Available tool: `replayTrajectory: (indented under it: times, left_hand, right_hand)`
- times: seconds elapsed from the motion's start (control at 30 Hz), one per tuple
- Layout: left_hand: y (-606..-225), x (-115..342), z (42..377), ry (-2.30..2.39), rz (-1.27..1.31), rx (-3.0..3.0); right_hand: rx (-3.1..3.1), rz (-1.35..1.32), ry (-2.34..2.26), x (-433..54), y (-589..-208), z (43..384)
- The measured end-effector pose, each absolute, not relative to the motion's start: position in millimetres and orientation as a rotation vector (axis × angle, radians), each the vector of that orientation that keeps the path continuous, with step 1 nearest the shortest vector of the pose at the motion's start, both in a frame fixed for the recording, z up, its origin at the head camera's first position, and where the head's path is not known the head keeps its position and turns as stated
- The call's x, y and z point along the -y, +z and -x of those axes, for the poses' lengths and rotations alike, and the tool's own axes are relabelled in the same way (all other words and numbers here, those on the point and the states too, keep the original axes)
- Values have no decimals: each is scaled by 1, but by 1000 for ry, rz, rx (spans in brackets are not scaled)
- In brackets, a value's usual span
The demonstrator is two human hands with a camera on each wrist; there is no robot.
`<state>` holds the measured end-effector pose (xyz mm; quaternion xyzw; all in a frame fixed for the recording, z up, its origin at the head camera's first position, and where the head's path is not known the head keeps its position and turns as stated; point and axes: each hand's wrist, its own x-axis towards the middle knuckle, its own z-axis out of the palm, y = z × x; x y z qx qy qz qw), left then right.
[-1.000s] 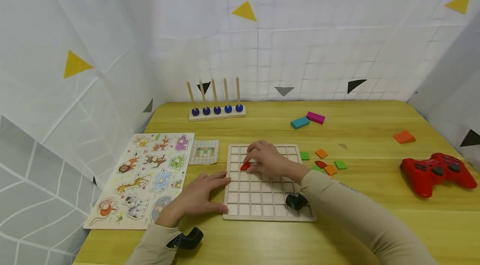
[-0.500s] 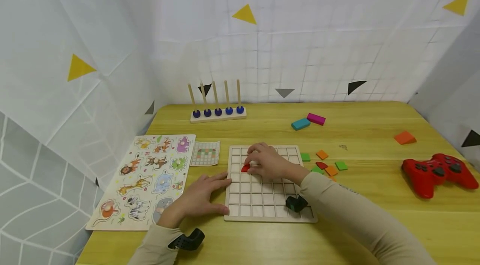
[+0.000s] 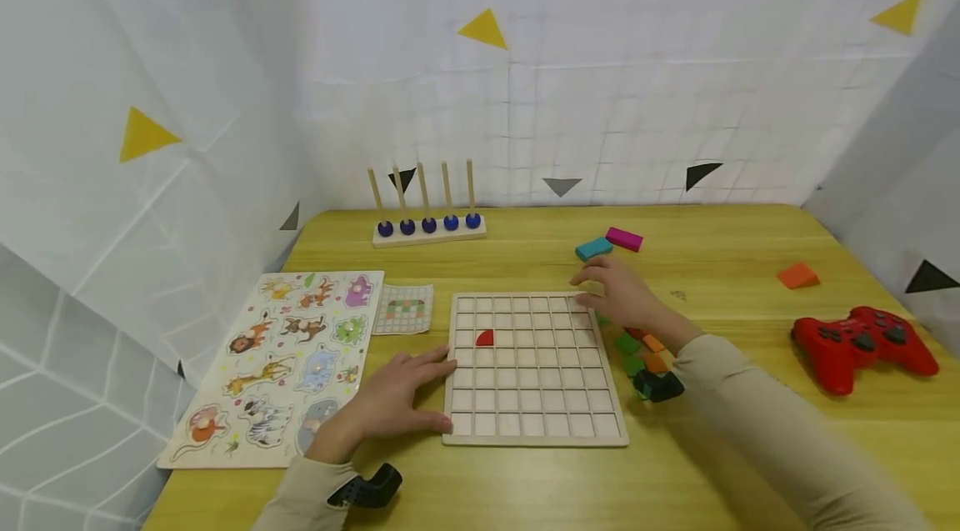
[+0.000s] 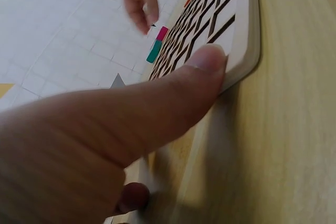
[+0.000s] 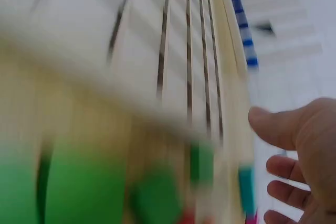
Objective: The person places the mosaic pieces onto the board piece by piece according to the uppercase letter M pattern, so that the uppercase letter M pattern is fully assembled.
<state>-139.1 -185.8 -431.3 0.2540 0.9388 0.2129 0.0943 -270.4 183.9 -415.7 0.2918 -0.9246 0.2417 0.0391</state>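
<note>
A wooden grid board lies flat in the middle of the table. One red quarter-circle tile sits in a cell towards its upper left. My left hand rests at the board's left edge, and in the left wrist view its thumb touches the board's corner. Over the upper right edge hangs my right hand, fingers loosely bent around nothing. Green tiles, orange tiles and a red tile lie beneath and beside that hand, partly hidden by it. The right wrist view is blurred.
Left of the board are an animal puzzle and a printed pattern card. A peg stand with blue beads is behind. Blue and magenta blocks lie farther back, a red game controller and an orange block at right.
The right hand has let go of the red quarter-circle tile, leaving it on the board, and has moved right towards the loose tiles. The left hand stays at the board's edge.
</note>
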Motion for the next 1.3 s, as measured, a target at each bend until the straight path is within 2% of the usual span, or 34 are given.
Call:
replayTrajectory:
  times: [0.13, 0.27, 0.5, 1.3]
  left_hand:
    - [-431, 189, 137, 628, -745, -2803]
    - [-431, 191, 136, 646, -745, -2804]
    - [-432, 191, 134, 657, -737, -2802]
    - [-430, 184, 138, 641, -743, -2783]
  right_hand:
    - [2916, -772, 661, -219, -418, 274]
    - [2936, -798, 622, -231, -418, 270]
    - [2980, -905, 626, -229, -419, 264]
    - [2922, -856, 631, -229, -422, 255]
